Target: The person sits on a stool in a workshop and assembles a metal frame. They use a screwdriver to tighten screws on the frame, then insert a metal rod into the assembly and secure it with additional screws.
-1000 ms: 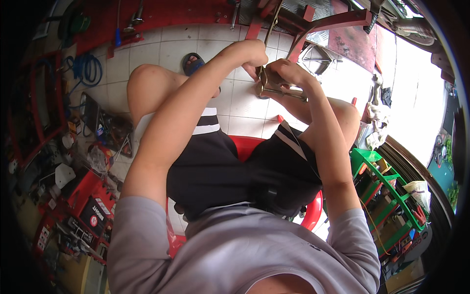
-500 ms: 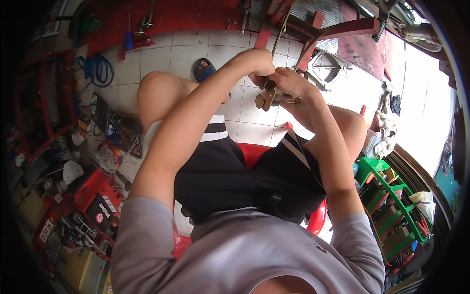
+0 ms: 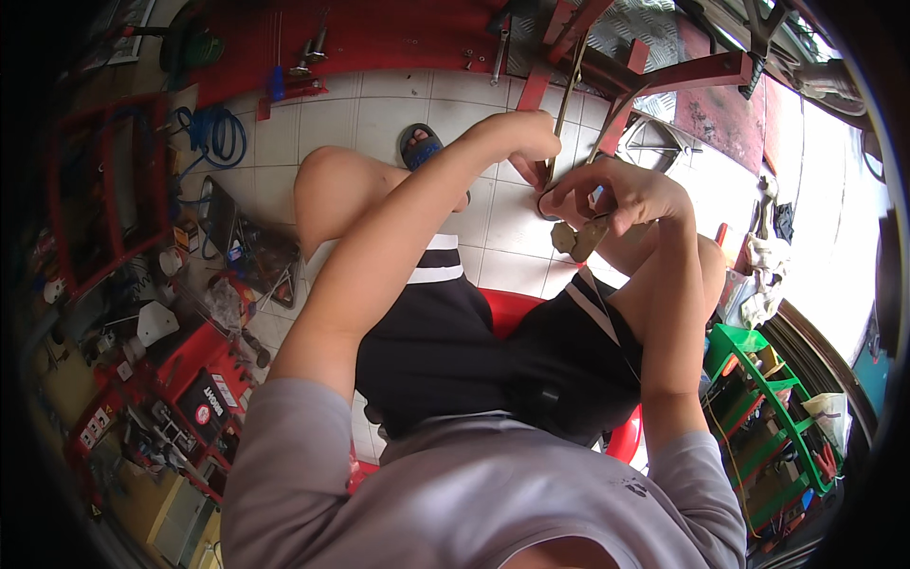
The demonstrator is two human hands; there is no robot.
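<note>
My left hand point(image 3: 531, 142) is closed beside the red frame, its fingers pinching the lower part of a thin tan metal rod point(image 3: 572, 85). To its right, my right hand point(image 3: 626, 192) curls its fingers and thumb round a tan metal bracket point(image 3: 586, 239) with a rounded, knob-like end point(image 3: 563, 237). Part of the bracket is hidden behind the fingers. Both hands are above the tiled floor, in front of my knees. The red metal frame point(image 3: 621, 102) rises just beyond them.
A grey cast metal part point(image 3: 654, 142) lies on the floor beyond my right hand. Blue coiled hose point(image 3: 213, 135) and a red toolbox point(image 3: 194, 403) are at left. A green tool rack point(image 3: 773, 394) stands at right. A red platform point(image 3: 379, 43) spans the far side.
My right hand has drawn away from the left, toward the right and nearer me, and the bracket has shifted with it. The left hand stays by the rod. The whole view has shifted slightly.
</note>
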